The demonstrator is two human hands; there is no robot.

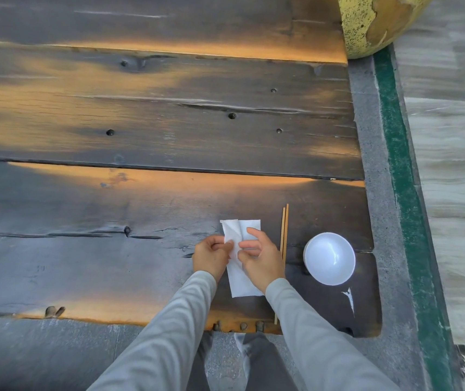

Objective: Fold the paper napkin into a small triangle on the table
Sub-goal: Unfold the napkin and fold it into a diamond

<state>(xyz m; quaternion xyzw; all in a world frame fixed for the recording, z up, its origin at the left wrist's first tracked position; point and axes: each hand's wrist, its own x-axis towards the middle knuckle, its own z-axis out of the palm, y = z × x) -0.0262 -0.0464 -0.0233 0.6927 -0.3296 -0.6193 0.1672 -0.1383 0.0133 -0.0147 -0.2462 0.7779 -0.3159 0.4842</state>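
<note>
Napkin [241, 280], white and already narrowed to a long strip, lies flat on the dark plank table [112, 263] near its front edge, running from 12 to 6 o'clock directly ahead of the person, probably so both hands can work it evenly. The left hand [211, 256], at 9 o'clock of the strip's middle, has fingers curled in and pinches the paper's left edge between thumb and fingertips. The right hand [260, 261], at 3 o'clock, covers the strip's right side; its index finger reaches up onto the far half to pin it while thumb and the other fingers nip the paper at the middle. Both grips sit close together there, apparently where the next crease is wanted, and the far half shows diagonal wrinkles. A pair of chopsticks [284, 230] lies parallel just beside the right hand, and a white bowl [329, 258] sits further toward 3 o'clock, both clear of the folding. No triangle is formed yet.
</note>
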